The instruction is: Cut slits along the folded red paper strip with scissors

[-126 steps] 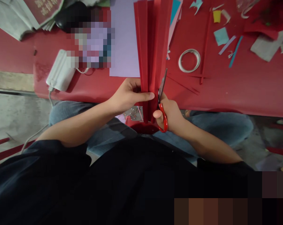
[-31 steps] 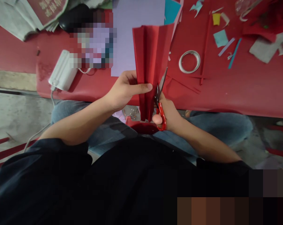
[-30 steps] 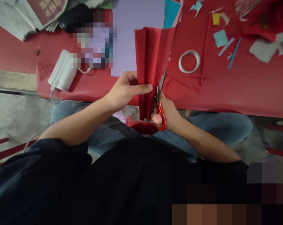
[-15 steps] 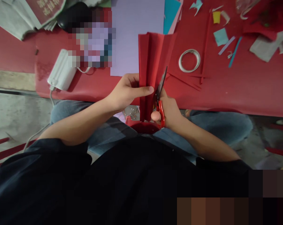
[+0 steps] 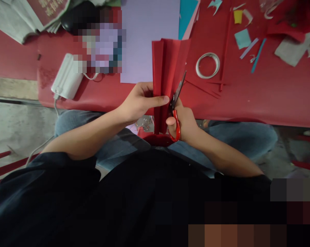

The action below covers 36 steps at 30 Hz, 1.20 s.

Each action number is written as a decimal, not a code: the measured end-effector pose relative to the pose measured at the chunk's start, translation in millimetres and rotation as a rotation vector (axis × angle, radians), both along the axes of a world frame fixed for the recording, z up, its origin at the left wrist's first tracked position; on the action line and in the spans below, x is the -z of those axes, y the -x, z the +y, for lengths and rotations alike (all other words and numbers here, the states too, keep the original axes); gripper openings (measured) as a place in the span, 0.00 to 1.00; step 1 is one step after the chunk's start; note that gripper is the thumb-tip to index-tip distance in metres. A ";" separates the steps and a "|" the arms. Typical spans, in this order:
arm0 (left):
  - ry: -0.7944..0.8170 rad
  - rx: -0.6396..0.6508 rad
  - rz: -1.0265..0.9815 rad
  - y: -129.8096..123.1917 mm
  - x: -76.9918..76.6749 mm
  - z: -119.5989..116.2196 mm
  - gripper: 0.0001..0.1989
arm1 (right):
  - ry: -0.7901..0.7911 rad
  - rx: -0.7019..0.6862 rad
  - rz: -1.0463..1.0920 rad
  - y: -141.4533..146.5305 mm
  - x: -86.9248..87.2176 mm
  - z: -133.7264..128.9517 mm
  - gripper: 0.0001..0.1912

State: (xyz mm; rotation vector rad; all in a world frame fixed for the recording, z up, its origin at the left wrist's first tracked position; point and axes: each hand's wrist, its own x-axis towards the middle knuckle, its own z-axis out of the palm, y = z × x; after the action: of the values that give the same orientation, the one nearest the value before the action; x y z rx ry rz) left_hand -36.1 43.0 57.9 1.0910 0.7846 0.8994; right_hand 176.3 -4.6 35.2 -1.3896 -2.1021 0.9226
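The near edge of the red counter (image 5: 260, 92) runs across just above my lap, and the folded red paper (image 5: 170, 61) crosses it at the middle, its lower end hanging past the edge between my knees, its upper end over a purple sheet (image 5: 136, 48). To the right of my scissors (image 5: 176, 116), thin red strips (image 5: 205, 90) lie near, then a white tape ring (image 5: 198, 67) a little farther up; small paper scraps (image 5: 242, 38) are well apart beyond it. A white boxy device (image 5: 66, 77) sits to the left, well apart from my left hand (image 5: 138, 103). The paper is long and pleated, with straight lengthwise creases, brighter at the right and darker in the folds, fanning wider at the top. My left fingers pinch it, thumb in front, the others behind. My right hand (image 5: 187, 120) grips the red-handled scissors, thumb through a loop, blades tilted up at the paper's right edge; I cannot tell whether they bite into it.
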 end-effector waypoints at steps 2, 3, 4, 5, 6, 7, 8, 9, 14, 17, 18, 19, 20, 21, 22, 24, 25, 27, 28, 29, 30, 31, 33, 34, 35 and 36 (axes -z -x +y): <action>0.000 0.001 0.006 0.1 -0.1 -0.1 0.17 | 0.003 0.002 0.001 0.4 -1.5 -0.1 0.59; 0.000 0.002 0.008 0.1 -0.2 -0.2 0.17 | 0.004 0.004 0.002 0.7 -2.2 -0.1 0.58; 0.001 0.003 0.008 0.1 -0.3 -0.3 0.17 | 0.005 0.006 0.000 1.0 -2.7 -0.1 0.58; 0.001 0.002 0.007 -0.1 -0.3 -0.4 0.17 | 0.004 0.009 -0.002 1.2 -2.8 0.0 0.59; 0.002 0.002 0.005 -0.3 -0.2 -0.6 0.18 | 0.001 0.011 -0.003 1.4 -2.6 0.1 0.59; 0.003 0.000 0.004 -0.5 0.1 -0.6 0.18 | -0.001 0.011 -0.003 1.5 -2.0 0.2 0.59; 0.004 -0.002 0.004 -0.7 0.5 -0.7 0.18 | -0.006 0.011 0.000 1.6 -1.3 0.3 0.59; 0.004 -0.002 0.004 -0.8 1.0 -0.7 0.18 | -0.011 0.011 0.006 1.6 -0.4 0.4 0.59; 0.006 0.005 -0.010 -0.7 3.0 -0.2 0.17 | -0.029 0.017 0.013 1.3 0.1 0.0 0.59; 0.008 0.000 -0.024 -0.9 3.5 -0.1 0.14 | -0.014 0.019 0.006 1.0 -2.7 0.2 0.60; 0.009 -0.003 -0.027 -1.0 3.7 -0.1 0.14 | -0.007 0.021 0.003 1.1 -3.5 0.4 0.61; 0.011 -0.005 -0.029 -1.2 4.0 -0.1 0.13 | -0.002 0.024 0.001 1.3 -3.9 0.5 0.62; 0.013 -0.007 -0.030 -1.3 4.3 -0.1 0.13 | 0.002 0.028 0.001 1.6 -4.0 0.6 0.62; 0.014 -0.008 -0.031 -1.4 4.5 -0.1 0.13 | 0.005 0.032 0.001 2.0 -3.8 0.6 0.63; 0.016 -0.008 -0.029 -1.5 4.8 -0.2 0.13 | 0.007 0.038 0.003 2.5 -3.5 0.5 0.63; 0.016 -0.009 -0.024 -1.4 5.3 -0.3 0.13 | 0.005 0.047 0.008 3.2 -2.7 -0.1 0.62; 0.016 -0.011 -0.022 -1.4 5.5 -0.3 0.14 | 0.001 0.052 0.009 3.4 -2.5 -0.6 0.61; 0.011 -0.014 -0.020 -1.1 5.9 -0.5 0.14 | -0.010 0.056 0.012 3.5 -2.2 -1.9 0.60; 0.009 -0.014 -0.020 -1.0 6.1 -0.5 0.14 | -0.015 0.055 0.016 3.4 -2.3 -2.5 0.59; 0.008 -0.014 -0.020 -0.9 6.2 -0.6 0.13 | -0.020 0.054 0.019 3.3 -2.3 -3.1 0.58; 0.008 -0.011 -0.020 -0.7 6.3 -0.5 0.13 | -0.024 0.055 0.023 3.2 -2.3 -3.7 0.58; 0.009 -0.010 -0.021 -0.6 6.3 -0.5 0.12 | -0.026 0.056 0.025 3.2 -2.3 -4.1 0.57; 0.011 -0.005 -0.025 -0.4 6.2 -0.2 0.11 | -0.031 0.064 0.022 3.3 -2.1 -4.7 0.55; 0.011 -0.003 -0.028 -0.3 6.1 -0.1 0.11 | -0.034 0.070 0.020 3.4 -2.0 -5.0 0.54; 0.010 -0.001 -0.031 -0.2 5.9 0.0 0.11 | -0.033 0.073 0.019 3.5 -1.8 -5.2 0.53; 0.009 0.000 -0.031 -0.2 5.6 0.0 0.11 | -0.033 0.074 0.020 3.7 -1.7 -5.4 0.53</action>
State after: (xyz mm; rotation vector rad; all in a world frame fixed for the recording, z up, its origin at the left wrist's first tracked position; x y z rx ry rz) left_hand -35.9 43.0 52.3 1.0669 0.7626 0.9105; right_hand 172.7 -9.9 36.9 -1.4257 -2.0276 0.8648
